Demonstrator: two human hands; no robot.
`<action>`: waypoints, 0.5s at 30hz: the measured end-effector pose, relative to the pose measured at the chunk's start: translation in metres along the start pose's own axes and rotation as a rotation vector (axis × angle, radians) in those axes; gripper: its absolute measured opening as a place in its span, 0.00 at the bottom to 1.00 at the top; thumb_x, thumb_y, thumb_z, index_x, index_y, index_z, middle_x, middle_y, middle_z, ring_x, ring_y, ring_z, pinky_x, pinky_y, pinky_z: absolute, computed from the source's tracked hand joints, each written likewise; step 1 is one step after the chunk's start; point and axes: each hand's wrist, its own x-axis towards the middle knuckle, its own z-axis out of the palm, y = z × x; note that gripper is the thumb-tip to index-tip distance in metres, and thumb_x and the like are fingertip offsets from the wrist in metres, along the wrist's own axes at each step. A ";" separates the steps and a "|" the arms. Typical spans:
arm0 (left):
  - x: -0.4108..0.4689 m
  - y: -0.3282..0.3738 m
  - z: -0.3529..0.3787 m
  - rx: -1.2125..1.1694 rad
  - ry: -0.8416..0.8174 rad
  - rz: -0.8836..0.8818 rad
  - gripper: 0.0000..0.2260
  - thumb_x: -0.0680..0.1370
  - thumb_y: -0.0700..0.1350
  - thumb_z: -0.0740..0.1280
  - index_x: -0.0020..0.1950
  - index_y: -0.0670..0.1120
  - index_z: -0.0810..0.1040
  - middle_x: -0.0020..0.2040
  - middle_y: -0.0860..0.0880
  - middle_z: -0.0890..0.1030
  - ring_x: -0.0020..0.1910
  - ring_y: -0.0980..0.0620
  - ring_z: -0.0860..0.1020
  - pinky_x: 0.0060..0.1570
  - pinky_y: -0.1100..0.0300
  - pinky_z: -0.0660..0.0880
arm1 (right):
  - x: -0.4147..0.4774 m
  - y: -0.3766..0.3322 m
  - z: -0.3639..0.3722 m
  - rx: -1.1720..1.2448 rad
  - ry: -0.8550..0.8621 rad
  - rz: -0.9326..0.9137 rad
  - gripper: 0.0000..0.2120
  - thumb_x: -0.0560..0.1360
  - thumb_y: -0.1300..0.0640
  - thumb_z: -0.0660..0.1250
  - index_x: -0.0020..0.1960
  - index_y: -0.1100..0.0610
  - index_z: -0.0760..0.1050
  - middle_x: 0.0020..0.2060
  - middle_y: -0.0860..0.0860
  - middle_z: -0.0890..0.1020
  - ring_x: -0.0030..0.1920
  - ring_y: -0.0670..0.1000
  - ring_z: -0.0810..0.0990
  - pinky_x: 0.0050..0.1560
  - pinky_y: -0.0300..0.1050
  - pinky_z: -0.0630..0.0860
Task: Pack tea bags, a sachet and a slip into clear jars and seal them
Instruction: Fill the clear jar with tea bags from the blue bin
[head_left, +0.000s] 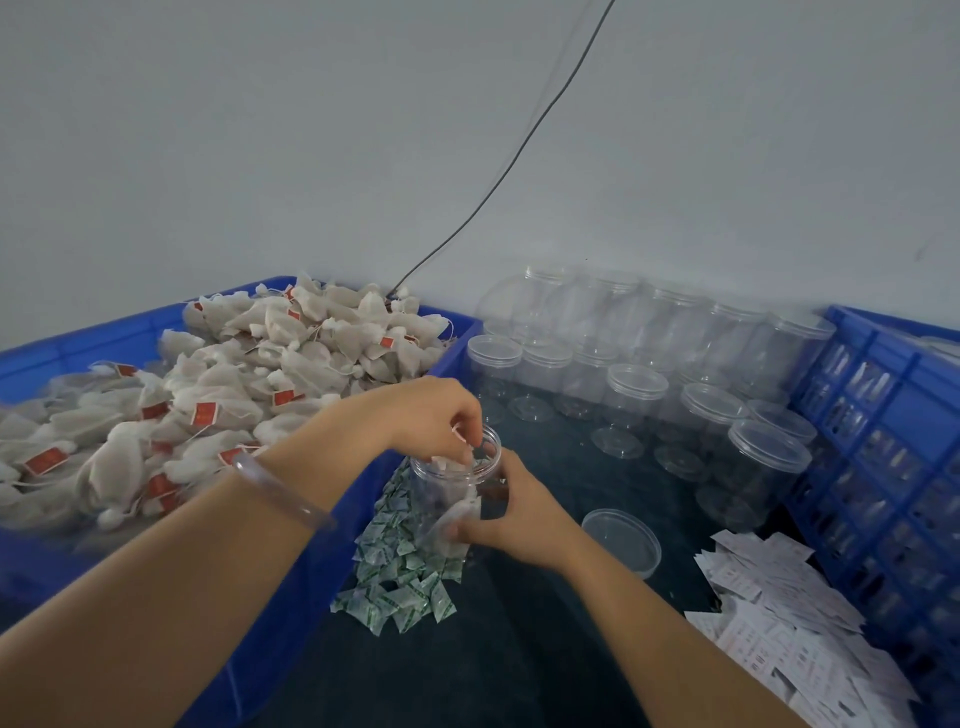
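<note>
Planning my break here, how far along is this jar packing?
Early. No filled jar clearly shows; the capped jars behind look empty. In hand: right hand grips the open jar while left hand pinches tea bags into its mouth. Left for this jar: a sachet from the green pile, a slip from the white pile, then the lid lying beside it.
</note>
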 end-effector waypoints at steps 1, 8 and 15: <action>-0.002 -0.003 0.000 -0.028 -0.010 0.010 0.08 0.76 0.46 0.70 0.55 0.51 0.81 0.45 0.60 0.78 0.41 0.64 0.76 0.40 0.70 0.71 | 0.000 0.000 0.000 -0.002 0.000 -0.002 0.34 0.56 0.41 0.76 0.56 0.29 0.62 0.58 0.36 0.74 0.55 0.35 0.76 0.46 0.28 0.74; -0.017 -0.053 -0.033 0.023 0.294 -0.225 0.10 0.81 0.40 0.61 0.56 0.52 0.79 0.53 0.57 0.78 0.53 0.56 0.78 0.53 0.61 0.72 | 0.001 0.002 -0.001 0.031 -0.016 0.000 0.34 0.56 0.40 0.77 0.54 0.27 0.61 0.59 0.35 0.73 0.56 0.35 0.76 0.46 0.27 0.74; -0.021 -0.105 0.000 0.364 -0.035 -0.639 0.15 0.74 0.47 0.72 0.57 0.43 0.77 0.46 0.48 0.78 0.44 0.50 0.76 0.44 0.60 0.71 | 0.001 0.001 0.001 0.055 -0.015 -0.001 0.35 0.58 0.45 0.79 0.56 0.29 0.60 0.58 0.35 0.73 0.55 0.34 0.75 0.46 0.27 0.74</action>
